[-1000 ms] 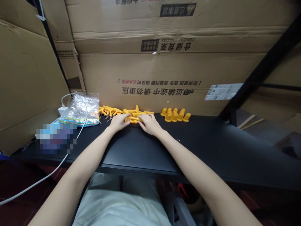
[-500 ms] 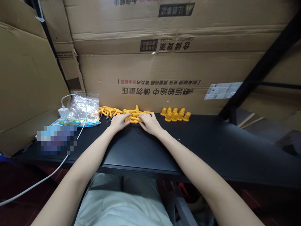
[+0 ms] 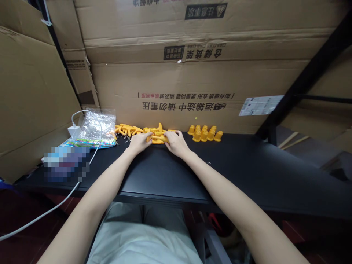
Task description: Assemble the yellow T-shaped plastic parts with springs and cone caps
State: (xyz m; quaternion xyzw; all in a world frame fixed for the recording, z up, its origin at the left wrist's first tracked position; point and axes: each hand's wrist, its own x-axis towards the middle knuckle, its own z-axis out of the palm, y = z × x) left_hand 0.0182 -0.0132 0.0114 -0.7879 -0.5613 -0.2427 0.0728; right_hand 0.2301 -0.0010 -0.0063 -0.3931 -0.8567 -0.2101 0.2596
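Observation:
At the back of the black table, my left hand (image 3: 139, 143) is closed with its fingers pinched on one end of a yellow plastic piece (image 3: 158, 138). My right hand (image 3: 176, 143) is closed at the other end of it, thumb and fingers bent around the yellow plastic. Fingers hide part of the piece, so its full shape does not show. Behind both hands lie more yellow pieces (image 3: 159, 127). To their left is a heap of yellow branching pieces (image 3: 128, 129) with thin, curly metal ends below them.
Several yellow tapered cups (image 3: 203, 136) stand grouped on the right. A clear plastic bag (image 3: 96, 124), a white plug (image 3: 74, 131) with its cable, and a blurred-out packet are at left. Cardboard (image 3: 165, 79) walls the back; a black post (image 3: 299, 80) slants at right.
My right hand has shifted slightly to the right, leaving a little more of the yellow plastic showing between the hands. My left hand has hardly moved.

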